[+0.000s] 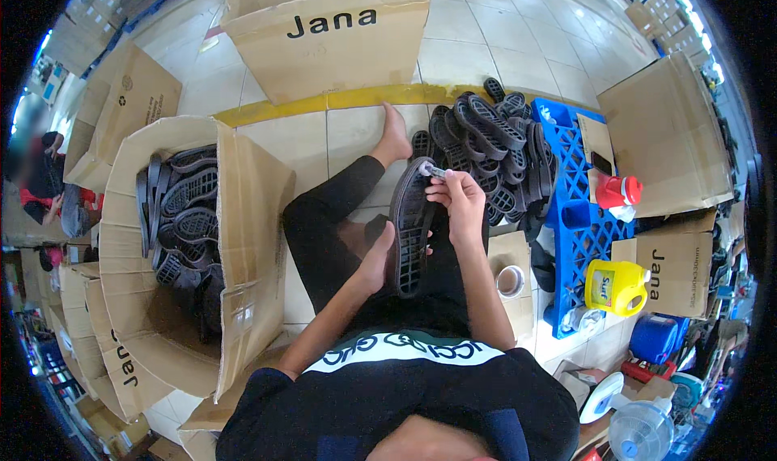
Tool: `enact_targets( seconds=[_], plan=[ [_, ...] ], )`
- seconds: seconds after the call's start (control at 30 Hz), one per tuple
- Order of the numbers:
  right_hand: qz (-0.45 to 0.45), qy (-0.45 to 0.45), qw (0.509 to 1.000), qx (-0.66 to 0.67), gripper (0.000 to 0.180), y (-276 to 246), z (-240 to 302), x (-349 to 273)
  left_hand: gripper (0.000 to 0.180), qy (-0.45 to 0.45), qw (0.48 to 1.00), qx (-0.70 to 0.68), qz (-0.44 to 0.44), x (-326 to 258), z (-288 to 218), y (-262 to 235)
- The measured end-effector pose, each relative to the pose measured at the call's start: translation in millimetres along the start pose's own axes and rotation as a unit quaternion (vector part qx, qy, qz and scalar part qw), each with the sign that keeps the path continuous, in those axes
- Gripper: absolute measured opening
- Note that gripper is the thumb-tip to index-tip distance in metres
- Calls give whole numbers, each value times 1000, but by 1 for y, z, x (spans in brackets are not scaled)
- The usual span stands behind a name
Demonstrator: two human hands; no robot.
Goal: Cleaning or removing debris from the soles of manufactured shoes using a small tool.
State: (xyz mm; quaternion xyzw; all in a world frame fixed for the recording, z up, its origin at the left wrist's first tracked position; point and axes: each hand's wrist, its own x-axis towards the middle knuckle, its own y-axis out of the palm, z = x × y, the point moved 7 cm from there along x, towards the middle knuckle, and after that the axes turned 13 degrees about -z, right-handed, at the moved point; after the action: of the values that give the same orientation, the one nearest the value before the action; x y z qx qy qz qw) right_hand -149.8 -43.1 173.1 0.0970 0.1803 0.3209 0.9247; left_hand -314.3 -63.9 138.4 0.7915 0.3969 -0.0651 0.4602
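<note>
A dark shoe sole (411, 238) with a gridded, hollowed face stands lengthwise over my lap. My left hand (377, 257) is closed around its left edge, the thumb pointing up along the side. In my right hand (457, 200), thumb and fingers pinch a small tool with a pale tip (426, 169), held against the sole's far end. The tool's exact kind is too small to make out. Beside my right forearm a round cup (510, 281) with a brownish inside sits on a flat cardboard piece (507, 252).
Many similar soles (490, 141) lie heaped beyond my right hand. An open carton (255, 206) on my left holds more. A blue plastic pallet (576, 242) on the right carries a yellow jug (617, 288), a red container (618, 191) and a phone (601, 163). Another carton (328, 44) stands ahead.
</note>
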Motion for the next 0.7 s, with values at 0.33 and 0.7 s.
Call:
enact_targets(
  seconds=[0.33, 0.7],
  plan=[
    [235, -120, 928, -261, 13, 35, 15, -40, 70, -12, 999, -35, -16, 2, -17, -9],
    [333, -164, 861, -347, 8, 29, 16, -101, 71, 74, 986, -146, -26, 14, -64, -16]
  ],
)
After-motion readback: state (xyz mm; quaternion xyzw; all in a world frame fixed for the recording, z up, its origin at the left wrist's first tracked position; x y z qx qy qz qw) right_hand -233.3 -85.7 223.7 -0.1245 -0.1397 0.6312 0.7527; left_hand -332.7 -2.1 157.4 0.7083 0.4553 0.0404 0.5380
